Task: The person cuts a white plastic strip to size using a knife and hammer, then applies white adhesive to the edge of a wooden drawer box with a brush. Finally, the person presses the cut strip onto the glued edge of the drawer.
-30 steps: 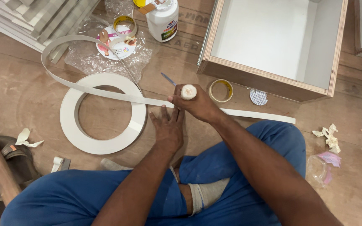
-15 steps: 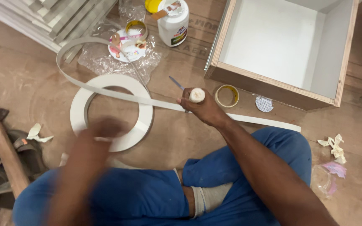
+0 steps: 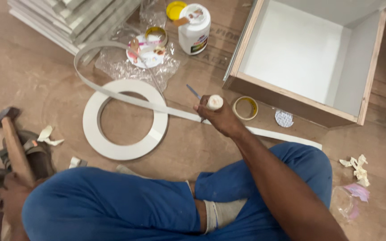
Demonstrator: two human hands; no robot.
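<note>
My right hand point(image 3: 222, 117) is curled shut around a small white-handled tool point(image 3: 214, 102), its thin blue blade point(image 3: 193, 92) poking out past the fingers; the fist presses down on the white edge-banding strip point(image 3: 157, 107) where it crosses the floor point(image 3: 32, 80). My left hand point(image 3: 12, 196) sits low at the left edge, beside my knee, fingers wrapped on the wooden handle of a hammer point(image 3: 14, 147) that lies over a sandal; how tight the grip is, I cannot tell. The strip looks light, thin and springy — it runs flat under my fist, then curls up in a loop toward the stacked panels point(image 3: 68, 15). I judge it bends easily and may kink, so best held flat near the working point. It passes over its white coil point(image 3: 126, 119). Beyond: tape roll point(image 3: 245, 108), glue bottle point(image 3: 194, 29), open white drawer box point(image 3: 300, 67).
</note>
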